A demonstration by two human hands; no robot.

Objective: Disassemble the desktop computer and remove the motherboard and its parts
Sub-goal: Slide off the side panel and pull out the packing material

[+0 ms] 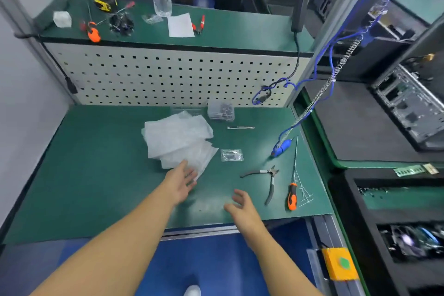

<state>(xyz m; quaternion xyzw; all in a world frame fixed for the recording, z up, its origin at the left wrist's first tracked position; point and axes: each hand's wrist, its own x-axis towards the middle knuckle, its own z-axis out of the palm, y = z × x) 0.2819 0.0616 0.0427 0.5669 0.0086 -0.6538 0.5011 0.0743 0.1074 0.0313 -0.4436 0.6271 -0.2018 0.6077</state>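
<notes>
- Evidently staged for the teardown, pliers (269,180) and a screwdriver (292,196) lay just right of the right hand (240,204). Bubble-wrap sheets (177,137), probably padding for parts, lay at the left hand's (182,181) fingertips.
- Both hands hovered with fingers spread, holding nothing.
- The open computer chassis (408,106) sat well right of both hands, on the neighbouring bench.

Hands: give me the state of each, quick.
Left hand: open, holding nothing, fingertips at the edge of the bags.
Right hand: open, holding nothing, over the mat.

Bare green mat (96,175) leftward; bubble wrap (177,139) ahead, pliers (269,180) and screwdriver (292,190) rightward
</notes>
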